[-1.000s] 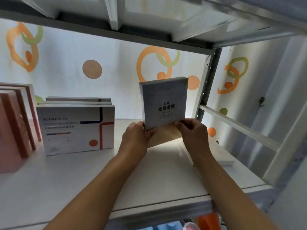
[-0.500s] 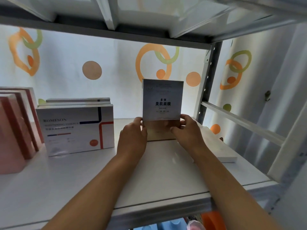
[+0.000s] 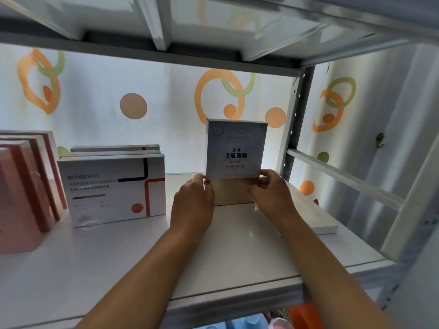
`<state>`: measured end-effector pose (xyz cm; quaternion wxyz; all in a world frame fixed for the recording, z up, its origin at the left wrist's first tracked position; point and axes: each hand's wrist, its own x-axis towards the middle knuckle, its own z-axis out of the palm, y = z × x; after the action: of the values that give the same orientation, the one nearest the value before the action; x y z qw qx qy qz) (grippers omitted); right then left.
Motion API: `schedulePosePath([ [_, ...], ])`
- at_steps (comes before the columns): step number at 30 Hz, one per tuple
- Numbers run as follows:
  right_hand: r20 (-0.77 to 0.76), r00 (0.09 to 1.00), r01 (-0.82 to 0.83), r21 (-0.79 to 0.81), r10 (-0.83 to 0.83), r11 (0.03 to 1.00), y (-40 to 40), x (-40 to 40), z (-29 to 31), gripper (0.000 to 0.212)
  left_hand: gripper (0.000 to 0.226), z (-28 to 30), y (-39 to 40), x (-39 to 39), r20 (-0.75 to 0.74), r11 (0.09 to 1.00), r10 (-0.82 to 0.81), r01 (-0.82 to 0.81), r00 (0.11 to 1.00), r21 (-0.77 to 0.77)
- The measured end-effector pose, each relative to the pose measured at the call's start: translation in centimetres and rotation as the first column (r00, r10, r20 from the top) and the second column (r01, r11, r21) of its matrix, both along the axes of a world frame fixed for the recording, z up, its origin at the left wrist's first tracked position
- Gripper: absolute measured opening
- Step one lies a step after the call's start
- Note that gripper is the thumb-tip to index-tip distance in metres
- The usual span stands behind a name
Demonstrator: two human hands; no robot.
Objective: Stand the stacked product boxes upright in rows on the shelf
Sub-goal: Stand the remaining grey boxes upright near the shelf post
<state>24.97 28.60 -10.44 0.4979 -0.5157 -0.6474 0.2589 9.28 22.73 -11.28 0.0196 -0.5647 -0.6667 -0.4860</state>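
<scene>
A grey box (image 3: 235, 150) stood upright at the shelf's (image 3: 118, 257) twelve o'clock, between the left hand (image 3: 193, 203) and right hand (image 3: 273, 195). At nine o'clock stood white boxes (image 3: 111, 188), pink boxes (image 3: 23, 191) beyond them. A flat box (image 3: 316, 217) lay at three o'clock.

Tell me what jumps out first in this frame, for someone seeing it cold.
The grey box with Chinese print stands upright mid-shelf, pinched at its lower corners by the left hand and right hand. To its left stands a row of white ROMESON boxes, with pink boxes at the far left edge. Behind everything hangs a white backdrop with orange and green rings.
</scene>
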Motion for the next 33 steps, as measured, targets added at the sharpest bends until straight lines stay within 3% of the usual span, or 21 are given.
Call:
schedulePosePath([
  [8, 0.034, 0.998, 0.047, 0.046, -0.048, 0.998, -0.1, 0.2, 0.1, 0.048, 0.032, 0.2, -0.1, 0.1, 0.036, 0.999, 0.034, -0.034, 0.999, -0.020],
  [14, 0.007, 0.996, 0.089, 0.091, -0.090, 0.992, -0.2, 0.3, 0.3, 0.048, 0.021, 0.6, -0.6, 0.1, 0.068, 0.996, 0.074, -0.071, 0.995, -0.058],
  [20, -0.074, 0.975, 0.220, 0.137, -0.211, 0.966, -1.6, 1.2, 1.2, 0.037, 0.022, 0.8, -1.1, 1.8, 0.089, 0.974, -0.069, 0.086, 0.994, -0.211],
  [24, 0.135, 0.922, 0.342, 0.153, -0.362, 0.927, -3.0, 3.6, 1.3, 0.037, 0.024, 1.0, -1.3, 4.6, 0.156, 0.918, -0.236, 0.273, 0.959, -0.287],
  [27, 0.435, 0.796, 0.420, 0.104, -0.421, 0.902, -3.8, 6.4, 1.2, 0.045, 0.025, 1.1, -1.2, 7.2, 0.120, 0.885, -0.293, 0.317, 0.949, -0.341],
  [29, 0.584, 0.723, 0.455, -0.002, -0.368, 0.891, -4.3, 7.7, 1.1, 0.055, 0.030, 0.8, -0.9, 8.9, 0.094, 0.865, -0.314, 0.325, 0.945, -0.381],
  [33, 0.607, 0.752, 0.421, -0.141, -0.258, 0.896, -5.6, 9.1, 0.4, 0.068, 0.037, 0.3, -0.8, 11.0, -0.056, 0.863, -0.282, 0.228, 0.958, -0.451],
])
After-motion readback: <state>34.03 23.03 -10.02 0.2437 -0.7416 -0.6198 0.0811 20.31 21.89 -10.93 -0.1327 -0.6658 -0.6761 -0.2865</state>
